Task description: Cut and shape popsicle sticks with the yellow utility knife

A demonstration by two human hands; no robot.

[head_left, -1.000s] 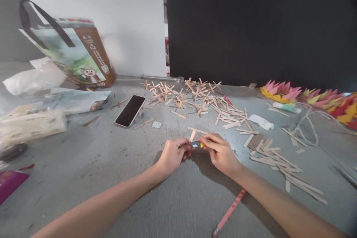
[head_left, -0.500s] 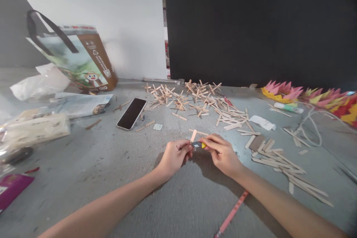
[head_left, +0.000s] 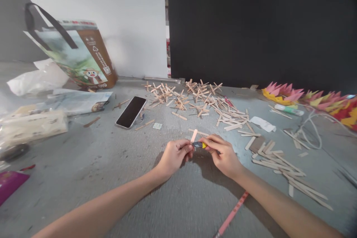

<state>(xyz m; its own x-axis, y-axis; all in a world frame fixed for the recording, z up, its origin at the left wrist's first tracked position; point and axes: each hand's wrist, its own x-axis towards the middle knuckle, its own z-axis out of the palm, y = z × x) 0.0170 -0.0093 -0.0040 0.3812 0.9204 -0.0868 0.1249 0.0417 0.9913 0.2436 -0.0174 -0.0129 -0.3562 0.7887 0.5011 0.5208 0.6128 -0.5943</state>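
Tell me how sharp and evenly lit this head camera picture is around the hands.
Head view: the left hand and right hand are fairly sharp, casting a soft shadow on the grey floor; the edges smear and bend, so the paper bag leans; the black panel is dark, without glare.

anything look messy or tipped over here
Yes. The paper bag at the back left leans tilted, and wooden sticks lie scattered loose across the floor. A phone lies among them.

Pale wood stick [head_left: 193, 136], upright betw. fingertips
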